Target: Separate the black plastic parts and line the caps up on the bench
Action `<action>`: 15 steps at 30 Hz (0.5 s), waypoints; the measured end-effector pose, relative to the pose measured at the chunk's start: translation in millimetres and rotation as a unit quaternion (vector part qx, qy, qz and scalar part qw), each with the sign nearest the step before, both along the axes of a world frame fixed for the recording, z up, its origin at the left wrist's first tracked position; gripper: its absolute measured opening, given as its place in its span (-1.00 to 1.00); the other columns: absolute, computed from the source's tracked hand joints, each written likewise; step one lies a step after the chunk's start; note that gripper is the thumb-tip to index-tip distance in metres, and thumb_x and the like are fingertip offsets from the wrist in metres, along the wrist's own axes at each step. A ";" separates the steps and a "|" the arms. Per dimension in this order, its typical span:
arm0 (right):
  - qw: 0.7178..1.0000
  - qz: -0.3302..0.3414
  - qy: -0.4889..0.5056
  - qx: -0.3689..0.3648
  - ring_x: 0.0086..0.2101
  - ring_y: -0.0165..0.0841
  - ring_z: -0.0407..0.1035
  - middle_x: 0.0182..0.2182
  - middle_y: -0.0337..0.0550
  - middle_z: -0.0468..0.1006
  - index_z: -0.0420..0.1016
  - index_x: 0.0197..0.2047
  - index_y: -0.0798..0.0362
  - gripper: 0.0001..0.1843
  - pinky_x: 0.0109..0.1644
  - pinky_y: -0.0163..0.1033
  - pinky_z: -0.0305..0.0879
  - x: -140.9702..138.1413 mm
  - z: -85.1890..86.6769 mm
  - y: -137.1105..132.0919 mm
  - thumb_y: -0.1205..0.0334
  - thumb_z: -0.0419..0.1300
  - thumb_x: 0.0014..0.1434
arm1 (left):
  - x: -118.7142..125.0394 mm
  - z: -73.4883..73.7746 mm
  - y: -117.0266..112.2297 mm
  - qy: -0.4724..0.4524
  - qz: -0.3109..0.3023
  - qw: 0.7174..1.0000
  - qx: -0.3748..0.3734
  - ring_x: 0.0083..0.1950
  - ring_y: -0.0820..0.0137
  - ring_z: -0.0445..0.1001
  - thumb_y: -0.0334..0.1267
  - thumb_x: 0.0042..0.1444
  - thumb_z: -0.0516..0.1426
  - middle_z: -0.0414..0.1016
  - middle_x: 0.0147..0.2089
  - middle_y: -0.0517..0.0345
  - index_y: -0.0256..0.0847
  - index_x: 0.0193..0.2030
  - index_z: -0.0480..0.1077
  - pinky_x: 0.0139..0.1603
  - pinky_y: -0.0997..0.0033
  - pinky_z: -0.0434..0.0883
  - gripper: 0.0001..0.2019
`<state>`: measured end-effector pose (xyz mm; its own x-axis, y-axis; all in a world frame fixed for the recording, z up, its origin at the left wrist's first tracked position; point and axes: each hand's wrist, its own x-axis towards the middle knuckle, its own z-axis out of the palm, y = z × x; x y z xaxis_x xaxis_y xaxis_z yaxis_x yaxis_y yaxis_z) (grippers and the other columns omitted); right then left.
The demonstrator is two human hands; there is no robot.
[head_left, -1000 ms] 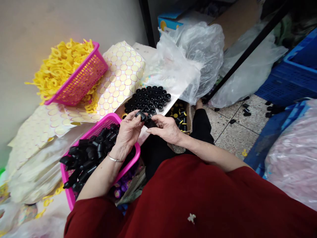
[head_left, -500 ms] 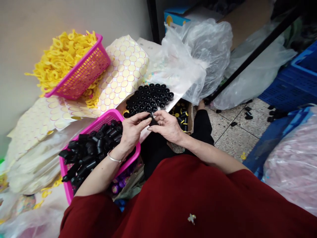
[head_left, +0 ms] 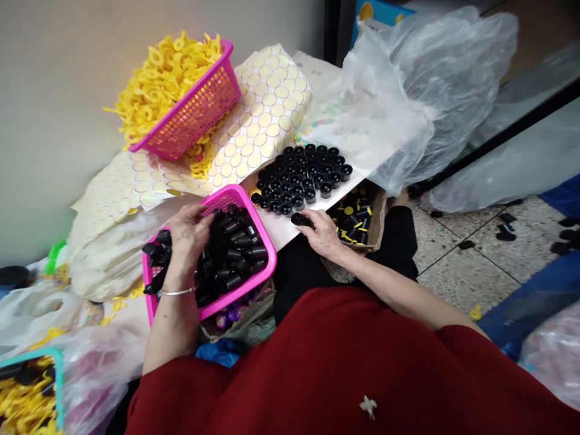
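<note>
My right hand (head_left: 321,232) grips a small black plastic cylinder (head_left: 301,220), its round end facing the table. The cylinder is just in front of a cluster of black round cups (head_left: 309,194) standing close together with their hollow tops up. My left hand (head_left: 189,231) is over the far left part of a pink basket (head_left: 270,257), fingers curved and apart with nothing visible in them. Black plastic pieces (head_left: 232,255), some cylindrical and some with narrower ends, fill that basket.
Another pink basket (head_left: 196,112), heaped with yellow ring-ended pieces (head_left: 163,78), leans on sheets of round stickers (head_left: 247,142). A carton (head_left: 378,226) of black and yellow parts is below the table edge. Clear plastic bags (head_left: 435,90) lie at the right.
My hands were together over a black piece. My left hand has let go and moved left over the basket, while my right hand keeps a black cylinder. The view has shifted left.
</note>
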<state>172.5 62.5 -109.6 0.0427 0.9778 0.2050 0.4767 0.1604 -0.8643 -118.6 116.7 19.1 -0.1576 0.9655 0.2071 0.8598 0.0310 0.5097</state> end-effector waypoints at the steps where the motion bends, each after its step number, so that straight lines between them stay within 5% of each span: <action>1: 0.999 -0.004 -0.030 0.013 -0.16 -0.17 0.35 -0.19 -0.02 0.51 0.48 0.00 0.06 -0.66 -0.02 -0.06 0.31 -2.7 -1.6 0.2 0.23 0.23 0.13 | -14.3 -1.1 3.6 0.003 0.023 0.999 -0.028 -0.29 0.31 0.46 -0.26 -0.07 0.24 0.52 -0.35 0.13 -0.27 -0.27 0.54 -0.12 0.28 0.44 -0.80; 5: 0.991 0.003 -0.117 0.064 -0.12 -0.13 0.29 -0.11 0.03 0.52 0.48 -0.03 0.11 -0.71 -0.04 -0.06 0.24 -8.5 -1.3 3.1 0.21 0.21 0.18 | -26.8 -7.2 0.8 0.005 -0.023 0.998 -0.053 -0.22 0.26 0.50 -0.23 -0.11 0.24 0.56 -0.32 0.10 -0.24 -0.32 0.56 -0.06 0.26 0.43 -0.81; 11: 0.977 0.005 -0.205 0.056 -0.19 -0.11 0.23 -0.20 0.04 0.50 0.48 -0.16 0.11 -0.81 -0.13 -0.06 0.17 -9.5 0.1 9.3 0.18 0.17 0.22 | 24.4 -12.5 7.3 0.137 -0.233 0.956 -0.113 0.00 0.08 0.46 -0.21 -0.04 0.24 0.59 -0.07 -0.02 -0.17 -0.17 0.59 0.13 0.05 0.35 -0.74; 15: 0.977 0.028 -0.193 0.082 -0.19 -0.11 0.24 -0.20 0.06 0.48 0.45 -0.14 0.12 -0.78 -0.11 -0.05 0.22 -2.4 -3.7 10.0 0.16 0.18 0.22 | 39.4 -18.1 23.0 0.214 -0.250 0.925 -0.189 0.02 -0.07 0.45 -0.34 -0.07 0.19 0.60 -0.11 -0.07 -0.16 -0.17 0.61 0.06 -0.07 0.37 -0.72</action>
